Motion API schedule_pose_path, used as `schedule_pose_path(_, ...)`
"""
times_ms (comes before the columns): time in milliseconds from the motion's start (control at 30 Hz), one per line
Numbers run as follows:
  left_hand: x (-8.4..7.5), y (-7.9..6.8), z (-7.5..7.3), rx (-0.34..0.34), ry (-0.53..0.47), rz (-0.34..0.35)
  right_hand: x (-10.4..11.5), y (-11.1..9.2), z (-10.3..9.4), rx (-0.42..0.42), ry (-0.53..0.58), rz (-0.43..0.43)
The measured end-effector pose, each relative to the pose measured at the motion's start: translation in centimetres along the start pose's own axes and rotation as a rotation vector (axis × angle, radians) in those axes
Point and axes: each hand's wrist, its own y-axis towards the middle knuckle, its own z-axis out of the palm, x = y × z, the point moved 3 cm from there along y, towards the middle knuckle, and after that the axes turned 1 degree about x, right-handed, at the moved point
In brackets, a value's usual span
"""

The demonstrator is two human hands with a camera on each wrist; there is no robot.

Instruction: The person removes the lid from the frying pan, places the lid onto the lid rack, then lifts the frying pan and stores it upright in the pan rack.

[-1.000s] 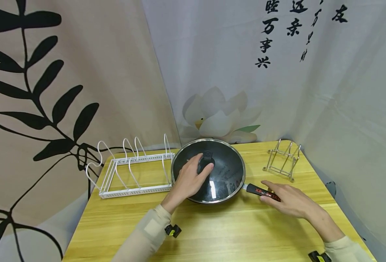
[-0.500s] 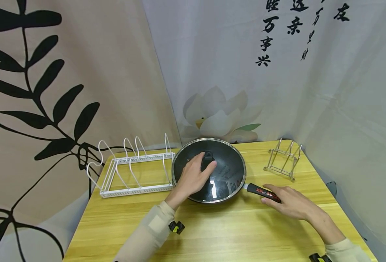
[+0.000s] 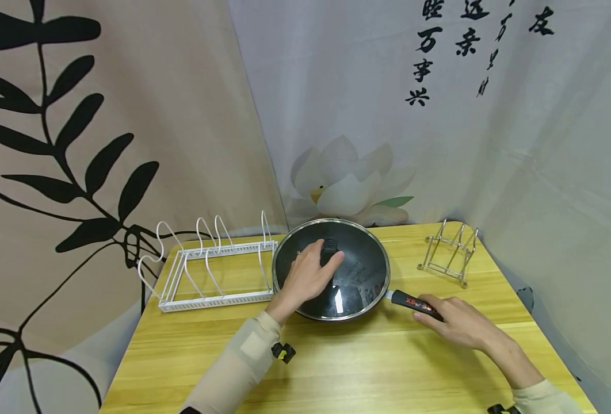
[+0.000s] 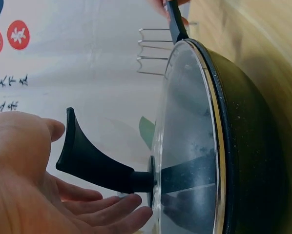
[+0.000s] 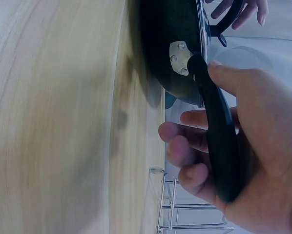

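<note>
Pan (image 4: 256, 146) between our hands, lid (image 3: 359, 264) on. Our right hand (image 3: 457, 322) curls round its handle (image 5: 220, 136), likely to steady it. Our left hand (image 3: 305, 279) surrounds the upright knob (image 4: 97, 168), fingers relaxed, not gripping; knob probably stands so for easy reach.

Black characters (image 3: 422, 70) are running down the backdrop (image 3: 492, 149) — 万, 事, 兴 in one column, 亲 and 友 farther right — while red lettering (image 3: 413, 301) on the handle (image 3: 416, 305) and white marks (image 4: 20, 34) on red discs (image 4: 11, 41) are showing unclearly.
</note>
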Motion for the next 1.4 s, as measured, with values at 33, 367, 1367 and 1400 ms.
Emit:
schedule_pose_path(33,0.0,0.1,0.0,0.0,0.004,-0.006,0.0,0.0,0.0,-0.001,0.0,0.002)
schedule_pose_path(367,-0.2,0.8,0.2,0.008,0.074,-0.067,-0.3,0.1,0.1,-0.024,0.01,-0.001)
schedule_pose_path(1367,-1.2,1.3,1.0,0.079,0.178,-0.092,-0.5,0.2,0.4,-0.049,-0.019,0.007)
schedule_pose_path(1400,-1.2,1.4,1.0,0.081,0.181,-0.089,-0.5,0.2,0.4,-0.048,-0.019,0.012)
